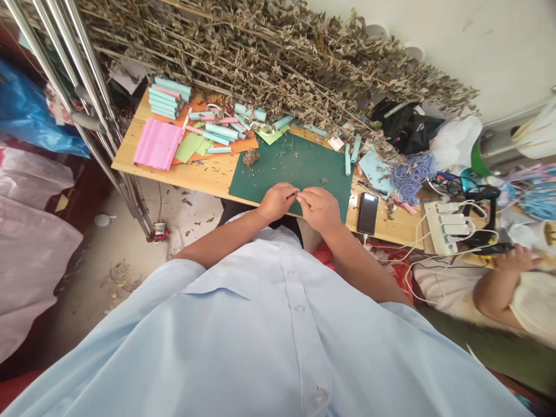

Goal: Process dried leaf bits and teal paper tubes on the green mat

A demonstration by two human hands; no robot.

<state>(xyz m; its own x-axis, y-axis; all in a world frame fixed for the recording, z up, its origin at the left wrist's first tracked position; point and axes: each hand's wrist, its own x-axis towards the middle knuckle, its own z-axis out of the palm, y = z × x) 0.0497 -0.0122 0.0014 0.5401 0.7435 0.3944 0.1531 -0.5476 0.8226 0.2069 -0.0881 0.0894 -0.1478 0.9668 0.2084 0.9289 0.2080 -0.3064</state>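
Over the front edge of a green cutting mat, my left hand and my right hand meet fingertip to fingertip. Both are closed in a pinch around something small and dark, too small to name. A clump of dried plant matter lies at the mat's left edge, and a smaller crumb rests just beyond my right hand. Loose leaf bits are scattered over the mat.
Long dried leafy stalks cover the back. Blue paper rolls and pink paper lie left. At right are a phone, purple string, a power strip with cables, and another person's hand. Metal poles stand left.
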